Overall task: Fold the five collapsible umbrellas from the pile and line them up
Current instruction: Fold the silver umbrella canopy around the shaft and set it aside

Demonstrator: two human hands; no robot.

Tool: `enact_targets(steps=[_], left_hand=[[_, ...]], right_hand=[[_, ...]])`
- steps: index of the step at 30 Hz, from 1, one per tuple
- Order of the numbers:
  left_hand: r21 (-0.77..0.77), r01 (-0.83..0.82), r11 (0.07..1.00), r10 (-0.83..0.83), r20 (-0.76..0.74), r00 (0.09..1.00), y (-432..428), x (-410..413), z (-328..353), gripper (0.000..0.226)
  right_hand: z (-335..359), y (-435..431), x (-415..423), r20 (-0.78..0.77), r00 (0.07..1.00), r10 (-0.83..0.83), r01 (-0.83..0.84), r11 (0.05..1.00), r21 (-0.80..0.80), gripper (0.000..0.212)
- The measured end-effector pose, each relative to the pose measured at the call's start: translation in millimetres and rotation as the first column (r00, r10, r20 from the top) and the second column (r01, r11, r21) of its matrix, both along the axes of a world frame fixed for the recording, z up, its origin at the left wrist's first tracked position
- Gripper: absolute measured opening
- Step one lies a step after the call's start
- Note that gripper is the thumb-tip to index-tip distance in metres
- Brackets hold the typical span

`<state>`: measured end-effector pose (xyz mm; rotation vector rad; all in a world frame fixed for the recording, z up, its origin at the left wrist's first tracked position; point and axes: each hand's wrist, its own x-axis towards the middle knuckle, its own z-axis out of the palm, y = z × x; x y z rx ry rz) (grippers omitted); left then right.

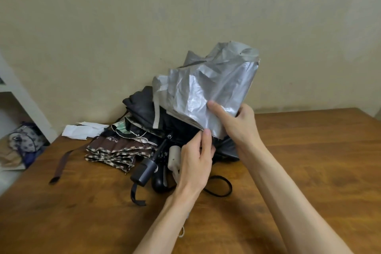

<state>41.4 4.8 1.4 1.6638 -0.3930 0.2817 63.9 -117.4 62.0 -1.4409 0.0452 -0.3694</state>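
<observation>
Nearest, the left hand [195, 159] pinches the lower hem of the silver umbrella [206, 80], a beige handle [173, 158] just beside its palm; the right hand [241, 128] grips the crumpled canopy, thumb pressed on the front, fingers curled behind; the umbrella is held above the pile [134, 130], which lies on the desk [309, 150] by the far wall; no folded umbrella is lined up yet, so folding seems barely begun; next, the loose panels likely need gathering and wrapping round the shaft.

Silver umbrella [208, 86] crumpled, unfolded, raised tilted above pile; brown checked umbrella [115, 150] and black umbrellas [142, 105] heaped on table.
</observation>
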Motion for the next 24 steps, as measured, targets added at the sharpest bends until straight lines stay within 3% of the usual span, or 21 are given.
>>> enact_targets(steps=[2, 5, 10, 13, 16, 18, 21, 24], left_hand=[[0.058, -0.142, 0.988, 0.139, 0.055, 0.989, 0, 0, -6, 0.035], [0.064, -0.305, 0.95, 0.294, 0.143, 0.945, 1, -3, -7, 0.048], [0.25, -0.368, 0.896, 0.269, 0.353, 0.896, -7, -15, 7, 0.077], [0.243, -0.362, 0.9, 0.276, 0.324, 0.905, -8, -14, 6, 0.083], [0.245, -0.403, 0.882, 0.339, 0.264, 0.903, -1, -5, -1, 0.087], [0.212, -0.413, 0.886, 0.368, 0.222, 0.903, 3, 0, -3, 0.089], [0.121, -0.403, 0.907, 0.388, 0.128, 0.913, 11, 7, -2, 0.086], [0.028, -0.359, 0.933, 0.356, 0.077, 0.931, 20, 17, -1, 0.086]], right_hand=[[0, -4, 0, 0.017, 0.999, -0.028, 0.028, 1.0, 0.013, 0.022], [4, -9, -2, 0.016, 0.999, -0.032, 0.032, 0.999, 0.032, 0.02], [5, -5, -6, 0.056, 0.994, 0.09, -0.087, 0.995, -0.051, 0.024], [7, -5, -5, 0.034, 0.981, 0.192, -0.189, 0.978, -0.085, 0.039], [8, -9, 1, -0.057, 0.953, 0.298, -0.299, 0.954, -0.009, 0.062], [10, -12, 4, -0.055, 0.944, 0.325, -0.325, 0.946, 0.01, 0.05], [9, -21, 9, 0.04, 0.955, 0.295, -0.285, 0.945, -0.16, 0.034], [3, -32, 12, 0.23, 0.961, 0.153, -0.054, 0.921, -0.386, 0.021]])
